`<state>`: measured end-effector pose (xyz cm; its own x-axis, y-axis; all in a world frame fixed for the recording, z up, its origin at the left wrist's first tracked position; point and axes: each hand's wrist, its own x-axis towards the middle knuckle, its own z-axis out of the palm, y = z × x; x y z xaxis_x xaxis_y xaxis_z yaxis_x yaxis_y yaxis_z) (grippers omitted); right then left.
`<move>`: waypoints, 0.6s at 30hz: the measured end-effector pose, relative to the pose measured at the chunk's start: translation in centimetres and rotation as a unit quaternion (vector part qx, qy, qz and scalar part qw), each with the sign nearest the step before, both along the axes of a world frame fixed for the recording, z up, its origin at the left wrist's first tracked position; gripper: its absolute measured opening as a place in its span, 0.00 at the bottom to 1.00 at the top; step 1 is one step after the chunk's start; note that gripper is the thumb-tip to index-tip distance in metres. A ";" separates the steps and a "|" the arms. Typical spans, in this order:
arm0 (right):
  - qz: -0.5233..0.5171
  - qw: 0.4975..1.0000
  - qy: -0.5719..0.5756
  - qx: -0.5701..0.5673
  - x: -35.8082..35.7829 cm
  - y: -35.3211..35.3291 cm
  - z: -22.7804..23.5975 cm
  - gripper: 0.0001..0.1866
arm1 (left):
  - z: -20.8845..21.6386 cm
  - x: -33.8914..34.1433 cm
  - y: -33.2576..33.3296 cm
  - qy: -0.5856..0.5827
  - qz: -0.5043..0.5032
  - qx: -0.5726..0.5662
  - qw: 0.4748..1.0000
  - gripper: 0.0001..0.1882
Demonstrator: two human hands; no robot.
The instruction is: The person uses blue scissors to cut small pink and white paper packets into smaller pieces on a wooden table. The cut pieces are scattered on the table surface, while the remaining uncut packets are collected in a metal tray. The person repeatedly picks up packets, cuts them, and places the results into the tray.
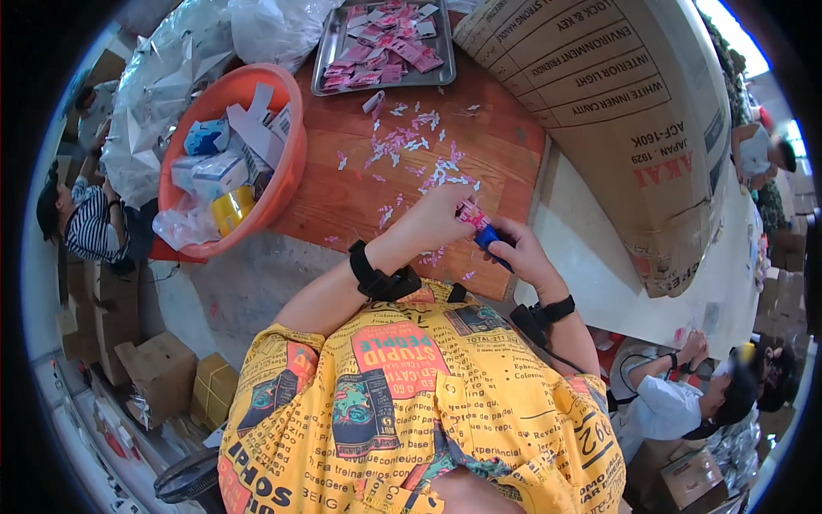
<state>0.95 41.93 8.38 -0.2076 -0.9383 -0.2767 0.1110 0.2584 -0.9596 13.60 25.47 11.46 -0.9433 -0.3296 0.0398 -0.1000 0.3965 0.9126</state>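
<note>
My left hand (447, 212) pinches a small pink printed card (469, 214) above the wooden table. Close beside it, my right hand (524, 250) is closed round a blue hand tool (486, 238), its dark end pointing down toward me. The tool's blue head meets the card's lower edge; its exact kind is hard to make out under my fingers. Small pink and white paper scraps (415, 141) lie scattered on the table beyond my hands. At the far edge stands a metal tray (451, 51) piled with pink cards (394, 43).
To the left, an orange basin (300, 141) holds boxes, white card pieces and a roll of yellow tape (233, 212). A big cardboard carton (599, 103) leans along the right side of the wooden table (334, 193). Other people sit at left and lower right.
</note>
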 end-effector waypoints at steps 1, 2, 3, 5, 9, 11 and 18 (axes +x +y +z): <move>0.002 1.000 0.002 0.000 -0.1 0.0 0.0 0.24 | 0.0 0.0 0.0 0.001 0.001 0.005 1.000 0.13; 0.003 1.000 0.004 0.001 -0.1 0.1 0.1 0.26 | 0.0 -0.1 0.1 0.001 0.002 0.009 1.000 0.12; 0.003 1.000 0.006 0.001 -0.2 0.2 0.2 0.27 | 0.0 -0.1 0.2 0.002 0.001 0.013 1.000 0.12; -0.009 1.000 -0.021 -0.007 -0.1 0.3 0.5 0.21 | 0.6 -0.3 0.2 0.000 0.000 0.028 1.000 0.12; -0.011 0.999 -0.044 -0.001 -0.3 0.2 0.5 0.19 | 0.0 -0.5 0.0 -0.002 -0.008 0.045 0.999 0.12; -0.012 0.999 -0.050 0.004 -0.4 0.2 0.4 0.18 | -0.1 -0.6 -0.1 0.002 -0.011 0.041 0.999 0.12; -0.007 0.999 -0.053 0.001 -0.7 0.1 -0.1 0.17 | 0.3 -0.9 -0.5 -0.005 -0.038 0.048 0.998 0.12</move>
